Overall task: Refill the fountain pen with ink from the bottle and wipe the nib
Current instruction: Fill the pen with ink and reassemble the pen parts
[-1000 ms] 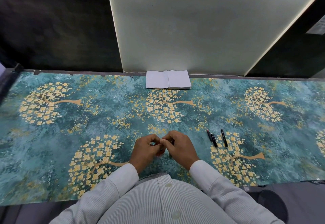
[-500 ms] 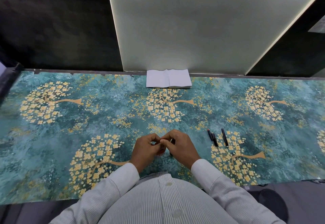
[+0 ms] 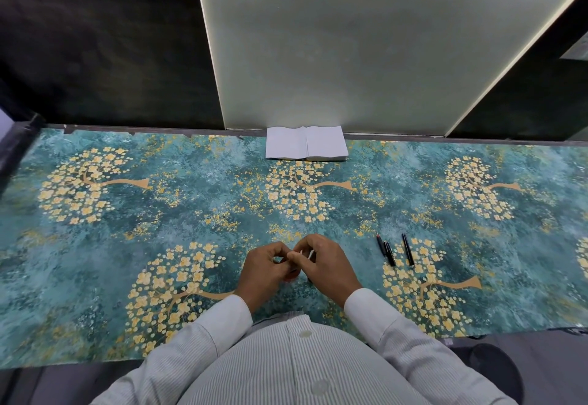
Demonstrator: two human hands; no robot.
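My left hand (image 3: pixel 265 269) and my right hand (image 3: pixel 324 264) meet fingertip to fingertip low over the table's front middle. Both are closed on a small object (image 3: pixel 294 272) between them. Only a dark bit below the fingers and a pale sliver (image 3: pixel 311 254) by my right fingers show, so I cannot tell what it is. No ink bottle is plainly visible. To the right lie three slim pen pieces: one with a red tip (image 3: pixel 379 242), a short black one (image 3: pixel 390 253), and a longer black one (image 3: pixel 408 250). A stack of white tissue paper (image 3: pixel 307 147) lies at the back edge.
The table carries a teal cloth with yellow flower trees (image 3: pixel 159 213). A pale panel (image 3: pixel 366 48) and dark walls rise behind the back edge. My striped shirt and sleeves fill the bottom of the view.
My hands stay together at the same spot; the fingers have shifted slightly around the small object. The pen pieces and the tissue have not moved.
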